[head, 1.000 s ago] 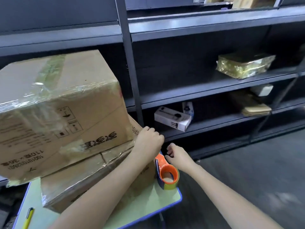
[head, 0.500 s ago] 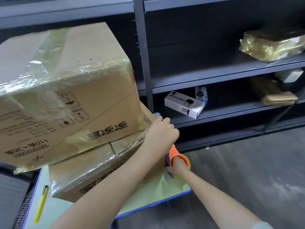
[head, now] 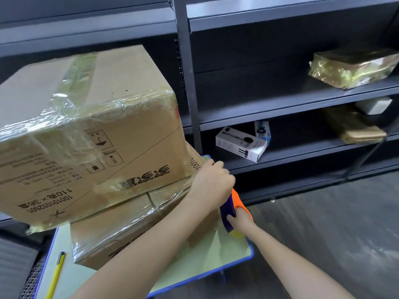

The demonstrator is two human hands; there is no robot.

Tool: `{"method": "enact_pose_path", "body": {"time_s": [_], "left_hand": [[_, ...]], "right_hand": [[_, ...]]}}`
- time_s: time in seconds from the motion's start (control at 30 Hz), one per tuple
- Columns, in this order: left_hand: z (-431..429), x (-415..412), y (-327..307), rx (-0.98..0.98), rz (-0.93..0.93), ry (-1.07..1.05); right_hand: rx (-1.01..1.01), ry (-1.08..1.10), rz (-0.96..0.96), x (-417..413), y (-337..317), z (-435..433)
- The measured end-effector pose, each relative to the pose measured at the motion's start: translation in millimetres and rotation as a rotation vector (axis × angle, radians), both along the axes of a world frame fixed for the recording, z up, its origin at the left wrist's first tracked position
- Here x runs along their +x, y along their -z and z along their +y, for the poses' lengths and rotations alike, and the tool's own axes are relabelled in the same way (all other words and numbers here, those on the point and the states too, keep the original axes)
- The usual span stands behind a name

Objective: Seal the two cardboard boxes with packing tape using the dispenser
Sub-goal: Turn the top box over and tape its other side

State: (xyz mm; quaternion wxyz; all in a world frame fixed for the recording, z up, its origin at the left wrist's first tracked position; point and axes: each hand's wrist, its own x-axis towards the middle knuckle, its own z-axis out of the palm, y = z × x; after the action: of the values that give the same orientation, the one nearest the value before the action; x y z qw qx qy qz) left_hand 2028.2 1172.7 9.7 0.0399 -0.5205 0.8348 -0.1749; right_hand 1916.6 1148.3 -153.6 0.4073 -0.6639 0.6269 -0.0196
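Dispenser [head: 234, 209] now gripped by right hand [head: 241, 219], shifted up vs box [head: 133, 225] end; left hand [head: 212, 182] fisted.

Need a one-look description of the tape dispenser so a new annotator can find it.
Start at the green table with the blue rim carrying two stacked cardboard boxes. At the lower box's right end, both hands meet; the tape dispenser sits between the left hand and right hand. It is the only bright orange and blue object there.

Orange-and-blue tape dispenser [head: 234, 209] mostly hidden behind both hands; large upper cardboard box [head: 86, 134] cut off at left edge; lower box's end face unseen.
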Motion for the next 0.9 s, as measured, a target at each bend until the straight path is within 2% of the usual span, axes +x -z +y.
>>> {"method": "enact_pose_path", "body": {"time_s": [0.1, 0.17, 0.3, 0.37, 0.5, 0.6, 0.73, 0.9], "left_hand": [[-2.6, 1.1, 1.9, 0.018, 0.111, -0.005], [-6.4, 3.7, -1.4, 0.059, 0.232, -0.056], [-9.2, 7.4, -12.1, 0.092, 0.598, -0.059], [-6.8, 8.3, -25.8, -0.012, 0.678, 0.009], [1.0, 11.0, -78.3, -0.434, 0.726, 0.152], [9.1, 21.6, -127.6, -0.683, 0.737, 0.153], [20.1, 56.4, -177.9, -0.862, 0.749, 0.002], [50.0, 106.9, -223.9, -1.075, 0.960, -0.051]], "right_hand": [[0.041, 0.125, -0.276, -12.8, -27.2, -5.8], [0.000, 0.161, -0.432, -17.5, -55.5, -10.3], [-0.125, 0.111, -0.731, -21.9, -131.7, -18.3], [-0.185, 0.085, -0.839, -21.5, -172.0, -19.3], [-0.376, 0.024, -0.881, -15.4, -240.2, -17.5], [-0.482, -0.102, -0.912, -6.9, -289.4, -3.5], [-0.587, -0.316, -0.971, 15.1, -342.6, 12.2], [-0.679, -0.551, -0.870, 54.4, -390.2, 17.0]]}}
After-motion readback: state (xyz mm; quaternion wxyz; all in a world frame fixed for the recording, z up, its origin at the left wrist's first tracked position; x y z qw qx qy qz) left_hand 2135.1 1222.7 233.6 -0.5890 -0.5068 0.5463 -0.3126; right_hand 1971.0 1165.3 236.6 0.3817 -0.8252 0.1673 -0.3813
